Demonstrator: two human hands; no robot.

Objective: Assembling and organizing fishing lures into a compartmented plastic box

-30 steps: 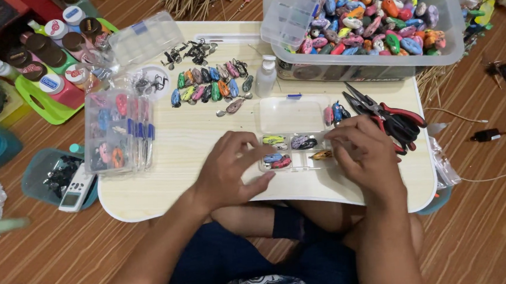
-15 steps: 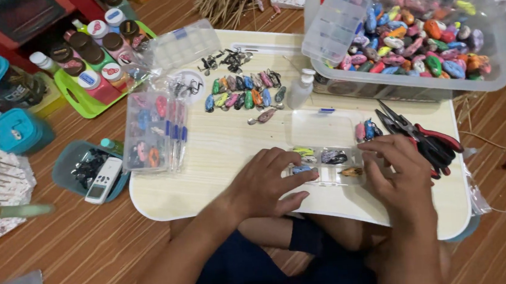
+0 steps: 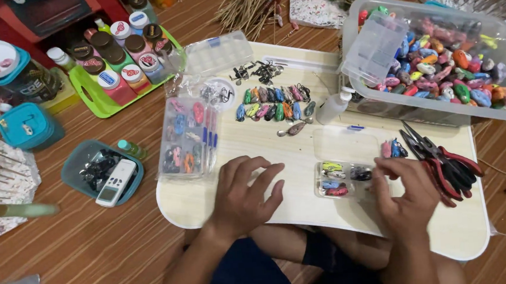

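My left hand [image 3: 246, 193] lies flat on the light wooden low table [image 3: 301, 150] with its fingers spread and nothing in it. It is left of a small clear compartment box [image 3: 334, 181] that holds a few colourful pieces, its lid [image 3: 348, 143] folded open behind it. My right hand [image 3: 406, 195] rests at the right end of that box with the fingers curled and the thumb touching its edge. I cannot tell whether it grips anything. Red-handled pliers [image 3: 447, 164] lie just right of this hand.
A row of colourful pieces [image 3: 274, 109] and a white squeeze bottle [image 3: 331, 108] lie mid-table. A large clear tub [image 3: 437, 58] of pieces stands at the back right, and a clear organiser box [image 3: 187, 136] at the left edge. On the floor are a green tray of jars [image 3: 118, 71] and a teal tray with a remote [image 3: 104, 173].
My left hand has come off the small box and moved left, now flat on the table. My right hand stays at the box's right end. The view has shifted.
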